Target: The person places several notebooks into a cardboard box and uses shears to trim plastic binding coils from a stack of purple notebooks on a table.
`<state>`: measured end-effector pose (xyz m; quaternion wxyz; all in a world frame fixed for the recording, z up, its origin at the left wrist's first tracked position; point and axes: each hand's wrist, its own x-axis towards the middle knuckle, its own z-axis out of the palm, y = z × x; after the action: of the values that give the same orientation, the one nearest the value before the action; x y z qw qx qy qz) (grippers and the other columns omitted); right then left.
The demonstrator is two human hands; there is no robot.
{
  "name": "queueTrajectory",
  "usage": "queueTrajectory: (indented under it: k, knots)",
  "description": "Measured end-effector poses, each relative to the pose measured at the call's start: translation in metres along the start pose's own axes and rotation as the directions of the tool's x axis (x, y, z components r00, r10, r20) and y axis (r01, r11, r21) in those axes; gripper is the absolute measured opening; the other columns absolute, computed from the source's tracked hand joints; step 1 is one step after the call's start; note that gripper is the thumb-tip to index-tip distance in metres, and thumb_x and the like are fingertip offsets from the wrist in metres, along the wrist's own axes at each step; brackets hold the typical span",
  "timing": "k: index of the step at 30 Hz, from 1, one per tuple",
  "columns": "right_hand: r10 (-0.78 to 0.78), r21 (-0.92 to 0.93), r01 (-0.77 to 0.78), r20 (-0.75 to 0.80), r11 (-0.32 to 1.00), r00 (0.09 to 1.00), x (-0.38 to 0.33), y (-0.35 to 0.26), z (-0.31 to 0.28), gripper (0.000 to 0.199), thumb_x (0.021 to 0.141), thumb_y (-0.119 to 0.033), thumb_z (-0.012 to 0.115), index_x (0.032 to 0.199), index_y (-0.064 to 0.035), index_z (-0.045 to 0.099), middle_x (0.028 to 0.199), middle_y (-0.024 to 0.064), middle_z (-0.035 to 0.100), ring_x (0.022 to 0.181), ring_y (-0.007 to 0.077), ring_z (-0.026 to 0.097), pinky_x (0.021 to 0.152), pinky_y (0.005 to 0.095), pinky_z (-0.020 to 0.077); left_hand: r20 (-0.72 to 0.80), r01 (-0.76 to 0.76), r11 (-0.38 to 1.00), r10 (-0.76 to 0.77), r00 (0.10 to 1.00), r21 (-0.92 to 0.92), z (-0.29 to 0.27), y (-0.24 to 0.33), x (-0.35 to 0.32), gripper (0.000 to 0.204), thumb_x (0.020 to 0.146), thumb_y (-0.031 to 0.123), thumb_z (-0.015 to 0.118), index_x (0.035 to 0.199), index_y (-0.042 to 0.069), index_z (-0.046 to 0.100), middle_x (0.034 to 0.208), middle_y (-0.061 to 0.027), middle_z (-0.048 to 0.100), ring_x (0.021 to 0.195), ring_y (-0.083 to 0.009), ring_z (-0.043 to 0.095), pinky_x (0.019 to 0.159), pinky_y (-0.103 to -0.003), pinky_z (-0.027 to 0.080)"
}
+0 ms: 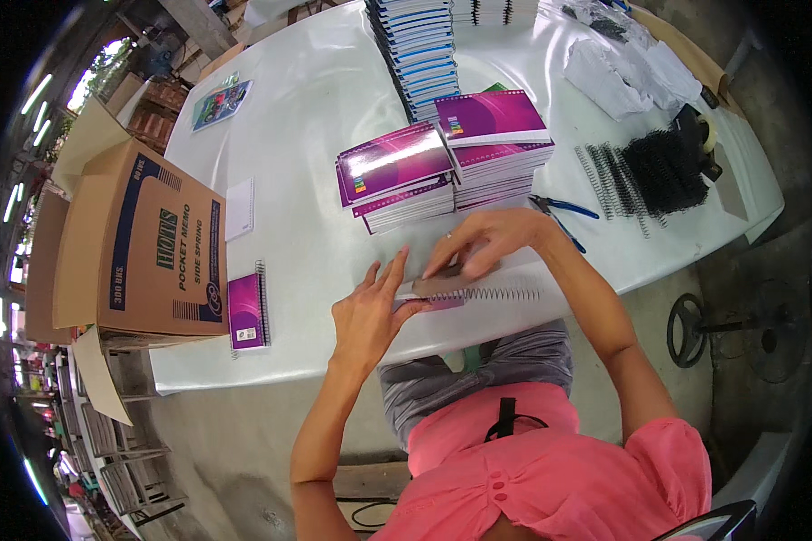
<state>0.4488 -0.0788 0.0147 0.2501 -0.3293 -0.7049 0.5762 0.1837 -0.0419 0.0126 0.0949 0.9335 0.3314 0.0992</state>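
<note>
At the table's near edge, a small purple-covered memo pad [444,304] lies between my two hands. A thin dark spiral coil [505,294] runs along the pad's edge, and its loose end sticks out to the right. My left hand [370,307] is closed on the pad's left end, its thumb along the near side and the other fingers reaching up. From above, my right hand [485,243] bends over the pad with curled fingers gripping its far side. The right fingers partly hide the pad.
Stacks of purple pads [397,171] stand beyond my hands, with pliers [564,212] at their right. Black spiral coils [654,176] lie at right. Spiral-bound books [419,59] are piled behind. An open cardboard box [144,243] stands left, beside a bound purple notebook [248,309].
</note>
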Motion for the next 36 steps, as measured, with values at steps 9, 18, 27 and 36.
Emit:
queueTrajectory:
  k: [9, 18, 27, 36]
  knots:
    - [0.209, -0.143, -0.215, -0.059, 0.966, 0.976, 0.016, 0.014, 0.000, 0.062, 0.081, -0.048, 0.069, 0.123, -0.0021, 0.064, 0.119, 0.0103, 0.065, 0.105, 0.0188, 0.061, 0.089, 0.0308, 0.0476, -0.097, -0.008, 0.929, -0.029, 0.995, -0.369, 0.000, -0.007, -0.003, 0.098, 0.062, 0.029, 0.086, 0.147, 0.019, 0.038, 0.136, -0.0238, 0.051, 0.114, -0.0332, 0.061, 0.084, -0.038, 0.054]
    - [-0.023, 0.093, 0.034, -0.110, 0.995, 0.994, 0.019, -0.001, 0.000, 0.051, 0.086, -0.040, 0.067, 0.124, -0.0058, 0.065, 0.112, 0.0081, 0.067, 0.097, 0.0181, 0.063, 0.084, 0.0315, 0.0492, -0.103, 0.047, 0.489, -0.275, 0.956, -0.871, 0.036, -0.019, -0.017, 0.116, 0.065, 0.008, 0.086, 0.154, 0.013, 0.013, 0.145, -0.0199, 0.044, 0.132, -0.0308, 0.046, 0.101, -0.038, 0.048]
    - [0.061, -0.012, -0.061, -0.003, 0.998, 0.998, 0.036, -0.014, 0.012, 0.051, 0.085, -0.038, 0.067, 0.127, -0.0089, 0.063, 0.113, 0.0083, 0.066, 0.100, 0.0173, 0.061, 0.088, 0.0307, 0.0482, -0.087, 0.039, 0.379, -0.310, 0.947, -0.924, 0.047, -0.015, -0.022, 0.108, 0.071, 0.015, 0.082, 0.154, 0.014, 0.013, 0.141, -0.0146, 0.051, 0.128, -0.0258, 0.050, 0.100, -0.035, 0.047]
    - [0.201, -0.110, -0.218, -0.146, 0.970, 0.969, 0.035, 0.008, 0.012, 0.049, 0.084, -0.034, 0.070, 0.125, -0.0067, 0.063, 0.113, 0.0122, 0.067, 0.103, 0.0229, 0.063, 0.090, 0.0334, 0.0487, -0.080, -0.006, 0.272, -0.260, 0.962, -0.962, 0.051, -0.027, -0.022, 0.102, 0.075, 0.016, 0.080, 0.154, 0.011, 0.016, 0.142, -0.0161, 0.049, 0.130, -0.0251, 0.049, 0.101, -0.033, 0.045]
